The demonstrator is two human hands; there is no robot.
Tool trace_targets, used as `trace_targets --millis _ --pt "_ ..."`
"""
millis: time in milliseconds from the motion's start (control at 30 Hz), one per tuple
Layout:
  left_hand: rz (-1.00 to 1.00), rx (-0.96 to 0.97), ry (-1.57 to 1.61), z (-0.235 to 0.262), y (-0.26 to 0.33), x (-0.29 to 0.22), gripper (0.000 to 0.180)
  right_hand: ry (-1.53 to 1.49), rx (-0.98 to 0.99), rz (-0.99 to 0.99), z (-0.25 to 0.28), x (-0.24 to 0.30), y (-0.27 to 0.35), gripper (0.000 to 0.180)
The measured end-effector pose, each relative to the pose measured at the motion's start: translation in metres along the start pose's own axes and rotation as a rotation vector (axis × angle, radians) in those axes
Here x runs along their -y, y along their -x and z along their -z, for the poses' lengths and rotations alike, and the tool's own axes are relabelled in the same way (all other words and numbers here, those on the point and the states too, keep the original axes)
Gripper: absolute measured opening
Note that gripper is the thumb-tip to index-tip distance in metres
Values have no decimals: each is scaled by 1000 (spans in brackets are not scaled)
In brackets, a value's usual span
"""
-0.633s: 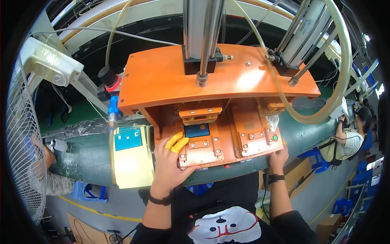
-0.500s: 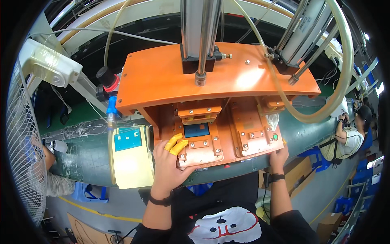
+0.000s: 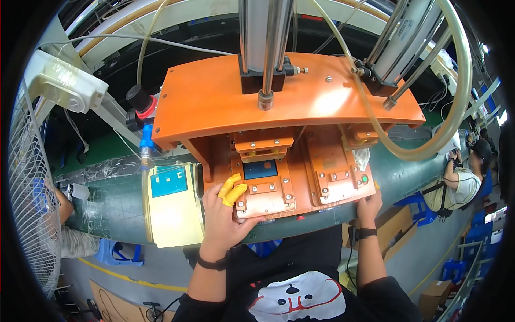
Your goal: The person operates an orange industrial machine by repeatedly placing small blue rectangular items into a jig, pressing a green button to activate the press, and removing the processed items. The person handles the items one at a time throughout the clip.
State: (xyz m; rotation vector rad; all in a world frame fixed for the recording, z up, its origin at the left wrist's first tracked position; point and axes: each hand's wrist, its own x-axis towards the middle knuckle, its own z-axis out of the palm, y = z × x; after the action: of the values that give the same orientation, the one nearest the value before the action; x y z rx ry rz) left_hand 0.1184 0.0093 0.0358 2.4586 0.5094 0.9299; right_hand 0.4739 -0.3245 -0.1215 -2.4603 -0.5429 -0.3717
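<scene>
An orange pneumatic press (image 3: pixel 289 115) stands on the bench before me. My left hand (image 3: pixel 224 217), with yellow finger cots on two fingers, grips the front left corner of its base, thumb along the front edge. Just behind those fingers, a dark blue flat piece (image 3: pixel 260 169) lies in the left fixture (image 3: pixel 265 198), beneath the raised press head (image 3: pixel 264 144). My right hand (image 3: pixel 370 206) is at the base's front right corner, its fingers mostly hidden by the edge. A green button (image 3: pixel 365 179) sits on the right fixture (image 3: pixel 340 185) near that hand.
Left of the press lies a stack of pale yellow sheets (image 3: pixel 176 217) with a blue sheet piece (image 3: pixel 169 183) on top. A fan (image 3: pixel 35 188) stands at far left. A thick clear hose (image 3: pixel 429 153) loops over the right side. Another person (image 3: pixel 461 180) sits at the far right.
The view has shifted very slightly. Both hands stay in their places at the press, and the blue piece remains in the left fixture.
</scene>
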Motion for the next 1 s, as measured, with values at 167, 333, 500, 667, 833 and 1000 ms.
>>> trace_targets --millis 167,333,500,667,833,1000 --pt "-20 3 -8 1 -1 1 90 -6 -55 51 0 2 0 31" --pt "-7 -1 -17 0 -1 1 89 5 -26 21 3 8 0 29" --pt "-14 5 -20 1 -3 0 88 0 -58 45 3 6 1 28" --pt "-17 46 -53 2 -4 -1 89 -26 -33 25 5 13 -1 28" --pt "11 55 -92 1 -8 -6 92 1 -79 61 0 7 -1 28" --pt "39 40 -97 0 -8 -7 93 0 -57 39 1 5 0 29"
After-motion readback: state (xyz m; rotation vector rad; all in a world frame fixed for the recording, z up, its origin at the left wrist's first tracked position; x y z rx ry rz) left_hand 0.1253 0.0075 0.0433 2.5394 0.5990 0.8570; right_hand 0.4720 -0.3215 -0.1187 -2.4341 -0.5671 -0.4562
